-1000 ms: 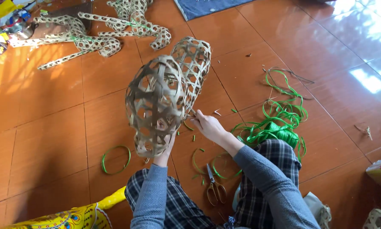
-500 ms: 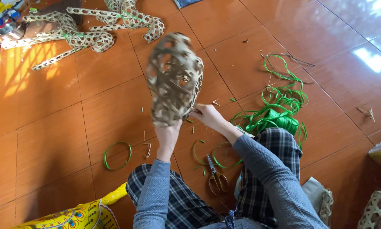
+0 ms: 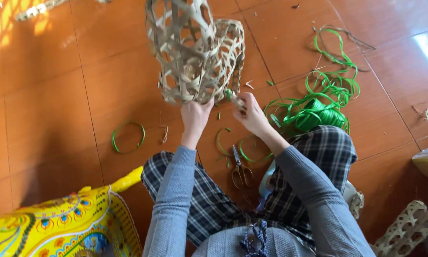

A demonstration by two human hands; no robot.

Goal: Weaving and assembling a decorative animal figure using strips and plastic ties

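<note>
One open-weave bamboo basket [image 3: 190,52] is hanging above the tiled floor [image 3: 56,95], lifted clear of it, with its top running out of the upper edge of the view. The left hand [image 3: 196,115] is gripping the basket's lower rim from below, fingers closed on the strips. The right hand [image 3: 252,114] is sitting just right of that rim, its fingertips pinched together on a short green strip end [image 3: 229,94] that is touching the basket's weave.

Below the basket, between the person's knees, one pair of scissors [image 3: 240,169] is lying on the floor with two curled green strip offcuts [image 3: 233,145] beside it. Left of the basket and lower, one closed green loop [image 3: 127,137] is lying alone. Right of the basket, one tangled coil of green strapping [image 3: 318,109] is spreading toward the right knee.

Far below and left of the basket, one yellow painted object [image 3: 66,223] is filling the bottom corner. At the lower right edge, one woven bamboo piece [image 3: 409,228] is poking in. The widest bare floor is lying left of the basket.
</note>
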